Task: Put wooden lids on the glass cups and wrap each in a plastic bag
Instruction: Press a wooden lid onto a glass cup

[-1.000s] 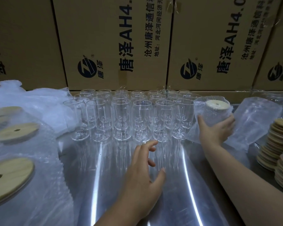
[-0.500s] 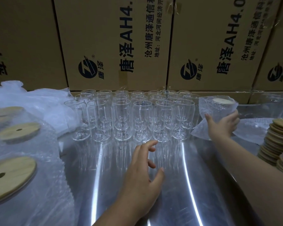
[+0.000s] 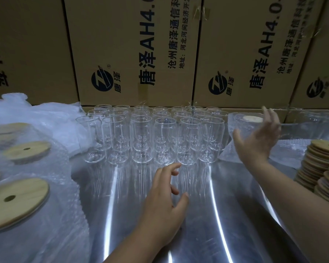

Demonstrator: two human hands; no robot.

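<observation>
Right hand (image 3: 258, 141), fingers spread, against bubble-bagged wooden-lidded glass cup (image 3: 238, 123); left hand (image 3: 163, 202) slack, empty. Seat it upright, clear of bare glasses (image 3: 141, 139).

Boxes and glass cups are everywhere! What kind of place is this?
Probably a packing area in a warehouse or small factory: printed cardboard cartons stand stacked behind the table, rows of empty glass cups wait in the middle, and wooden lids sit piled at the right.

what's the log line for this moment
left hand open, by front glass cups | right hand open on bagged lidded cup | spare lids stacked right
</observation>
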